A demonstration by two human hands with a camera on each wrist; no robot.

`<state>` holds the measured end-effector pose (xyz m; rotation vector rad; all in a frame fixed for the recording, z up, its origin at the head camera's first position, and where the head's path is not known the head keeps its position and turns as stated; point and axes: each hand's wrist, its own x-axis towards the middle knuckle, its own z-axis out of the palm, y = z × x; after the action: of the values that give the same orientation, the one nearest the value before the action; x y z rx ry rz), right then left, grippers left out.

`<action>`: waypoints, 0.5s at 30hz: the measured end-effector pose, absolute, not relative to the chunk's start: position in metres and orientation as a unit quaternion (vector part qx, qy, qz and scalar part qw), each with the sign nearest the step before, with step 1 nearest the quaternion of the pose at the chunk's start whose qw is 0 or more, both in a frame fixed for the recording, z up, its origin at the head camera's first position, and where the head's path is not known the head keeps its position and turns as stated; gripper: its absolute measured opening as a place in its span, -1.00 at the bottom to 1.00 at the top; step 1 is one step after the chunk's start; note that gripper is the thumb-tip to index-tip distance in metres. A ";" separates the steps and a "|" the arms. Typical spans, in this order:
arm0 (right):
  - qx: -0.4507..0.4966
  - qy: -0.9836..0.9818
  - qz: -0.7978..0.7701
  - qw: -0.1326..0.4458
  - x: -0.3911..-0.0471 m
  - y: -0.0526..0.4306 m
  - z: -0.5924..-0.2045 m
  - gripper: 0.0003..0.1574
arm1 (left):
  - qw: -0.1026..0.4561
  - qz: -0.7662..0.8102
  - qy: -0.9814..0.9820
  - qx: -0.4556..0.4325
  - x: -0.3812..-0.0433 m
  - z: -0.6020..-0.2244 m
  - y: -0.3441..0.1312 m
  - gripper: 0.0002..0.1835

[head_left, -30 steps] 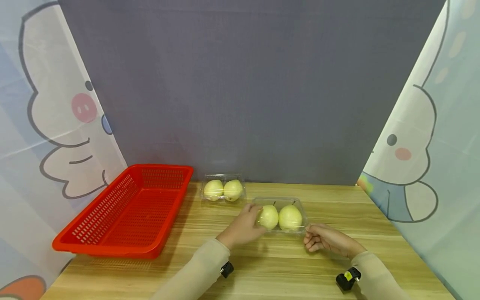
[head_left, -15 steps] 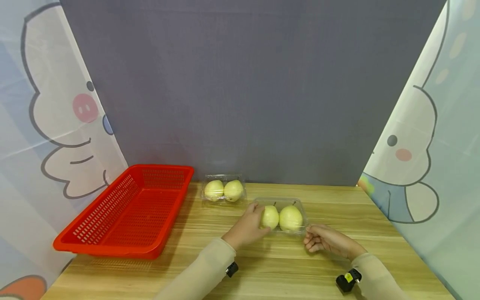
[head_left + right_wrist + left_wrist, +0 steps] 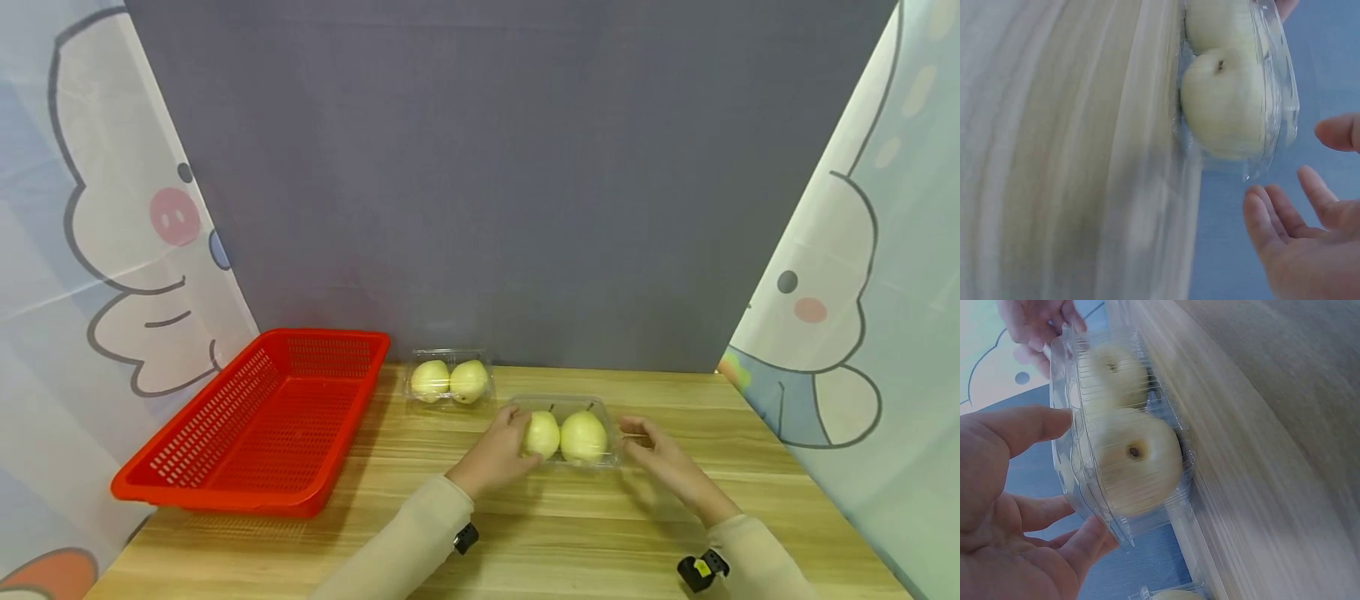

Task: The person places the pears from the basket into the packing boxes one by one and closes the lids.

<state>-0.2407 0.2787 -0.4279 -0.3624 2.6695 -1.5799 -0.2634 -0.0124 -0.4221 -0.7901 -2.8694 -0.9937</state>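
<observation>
A clear plastic clamshell box [image 3: 564,404] holding two yellow-green pears [image 3: 583,437] stands on the wooden table, its lid down over them. My left hand [image 3: 497,450] holds the box's left end; in the left wrist view the thumb [image 3: 1041,425] presses the lid edge and the fingers [image 3: 1088,540] reach round the corner. My right hand [image 3: 663,462] is just off the box's right end. In the right wrist view a gap shows between its spread fingers [image 3: 1282,212] and the box corner.
A second clear box [image 3: 450,357] with two pears stands at the back, against the grey backdrop [image 3: 487,183]. To the left lies a red slotted plastic basket [image 3: 322,467]. Cartoon-printed cloths [image 3: 817,250] hang on both sides.
My right hand has left the box's near right corner, lifted a little and spread its fingers. The left hand has closed in slightly on the box's left end. The box stays put.
</observation>
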 end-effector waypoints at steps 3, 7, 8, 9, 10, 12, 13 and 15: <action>-0.137 0.868 -0.476 -0.035 -0.240 0.273 -0.425 -0.31 | 0.004 -0.313 -0.916 -0.252 -0.264 -0.423 -0.013 -0.22; -0.189 0.884 -0.417 -0.096 -0.239 0.263 -0.426 -0.30 | 0.008 -0.311 -0.917 -0.251 -0.264 -0.424 -0.013 -0.22; -0.201 0.888 -0.397 -0.112 -0.239 0.260 -0.426 -0.30 | 0.007 -0.312 -0.916 -0.251 -0.264 -0.424 -0.013 -0.22; -0.210 0.894 -0.376 -0.126 -0.238 0.258 -0.427 -0.28 | 0.006 -0.313 -0.916 -0.251 -0.265 -0.424 -0.013 -0.22; -0.220 0.899 -0.353 -0.141 -0.238 0.255 -0.428 -0.27 | 0.004 -0.315 -0.915 -0.250 -0.265 -0.424 -0.013 -0.22; -0.235 0.907 -0.305 -0.170 -0.236 0.251 -0.430 -0.29 | 0.002 -0.318 -0.915 -0.250 -0.265 -0.424 -0.013 -0.22; -0.240 0.910 -0.286 -0.182 -0.235 0.250 -0.431 -0.31 | 0.000 -0.319 -0.914 -0.249 -0.265 -0.424 -0.013 -0.22; -0.247 0.912 -0.259 -0.203 -0.232 0.247 -0.432 -0.35 | -0.001 -0.320 -0.914 -0.248 -0.264 -0.424 -0.013 -0.22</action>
<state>-0.2324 0.2474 -0.4320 -0.8949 3.3042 -0.9383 -0.2644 -0.0130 -0.4241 -0.7812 -2.8749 -1.0063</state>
